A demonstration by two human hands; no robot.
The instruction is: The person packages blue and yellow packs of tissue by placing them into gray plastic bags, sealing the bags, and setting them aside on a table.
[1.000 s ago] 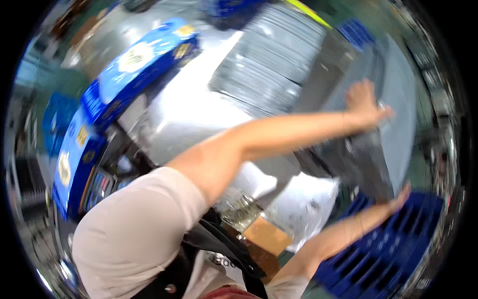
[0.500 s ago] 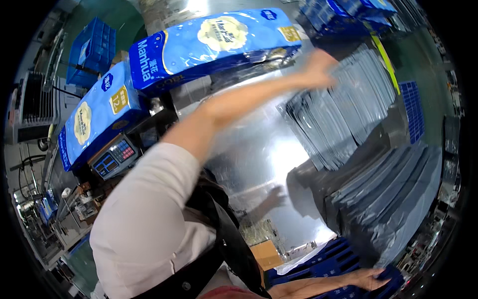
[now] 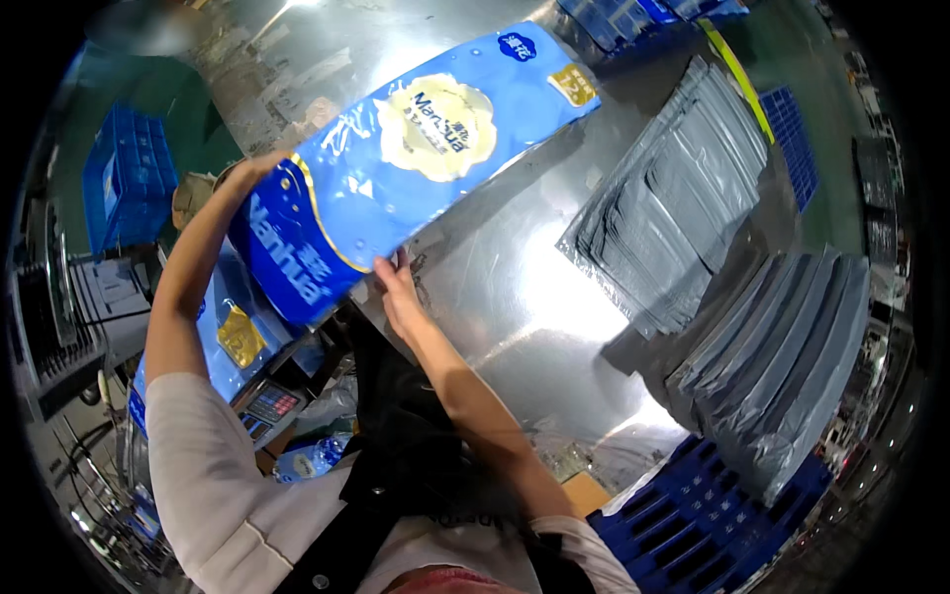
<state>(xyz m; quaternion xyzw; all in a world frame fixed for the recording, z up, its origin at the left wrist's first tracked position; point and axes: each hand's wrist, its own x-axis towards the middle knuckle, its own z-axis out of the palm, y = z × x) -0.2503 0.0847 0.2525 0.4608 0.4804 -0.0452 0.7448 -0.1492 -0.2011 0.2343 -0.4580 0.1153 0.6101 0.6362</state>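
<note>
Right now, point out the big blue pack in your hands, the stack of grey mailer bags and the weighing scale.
big blue pack (image 3: 416,168), head view, on its pale round emblem.
stack of grey mailer bags (image 3: 673,198), head view, middle of the fanned stack.
weighing scale (image 3: 265,408), head view, on its keypad panel.

A packing warehouse: steel table, stacked grey mailer bags, blue crates, a weighing scale.
</note>
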